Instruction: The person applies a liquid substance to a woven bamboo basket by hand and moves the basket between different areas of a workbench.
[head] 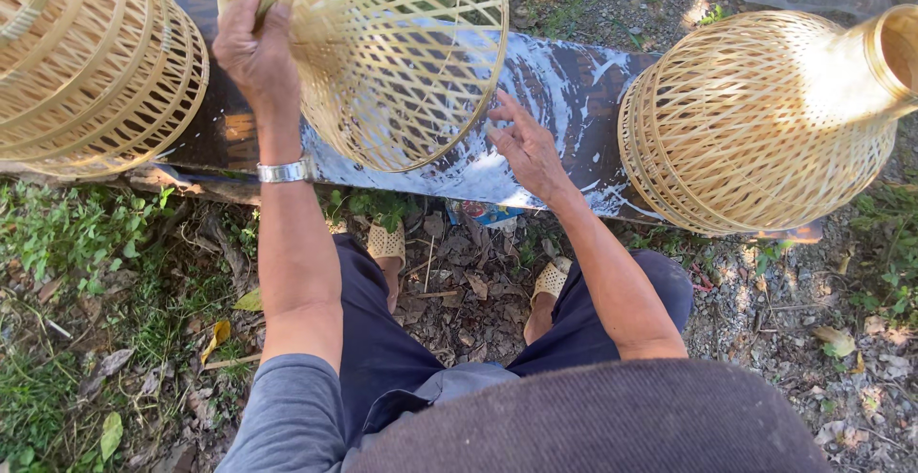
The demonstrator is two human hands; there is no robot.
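Observation:
A woven bamboo basket (pixel 402 62) with an open lattice and a wide round rim hangs tilted above a dark board (pixel 564 90) smeared with white. My left hand (pixel 253 52), with a metal watch at the wrist, grips the basket's narrow neck at the top left. Just right of the wide rim, my right hand (pixel 526 148) is open with fingers spread, fingertips close to or touching that rim. My legs in dark trousers and woven sandals show below the board.
A similar bamboo basket (pixel 765 119) lies on its side on the board at the right. Another stack of baskets (pixel 96 62) sits at the left. Grass, dry leaves and gravel cover the ground around my feet.

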